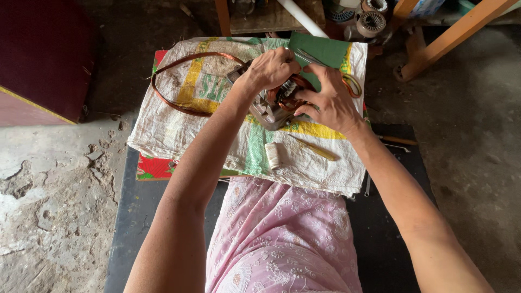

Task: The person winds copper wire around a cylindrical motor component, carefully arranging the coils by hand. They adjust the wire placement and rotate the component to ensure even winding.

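A grey metal motor stator (269, 112) with copper windings sits on a white woven sack (179, 122) spread over a low dark surface. My left hand (271, 68) grips the top of the stator, fingers curled over it. Touching its right side, my right hand (328, 100) has its fingertips pressed into the copper coil. A long loop of copper wire (176, 103) trails from the stator to the left across the sack.
A spool of white thread (273, 155) and a yellow-handled tool (315, 149) lie on the sack near me. Green sheet (325, 50) lies behind the hands. More stators (372, 20) and wooden legs (450, 38) stand at the back. A dark red box (40, 59) is at left.
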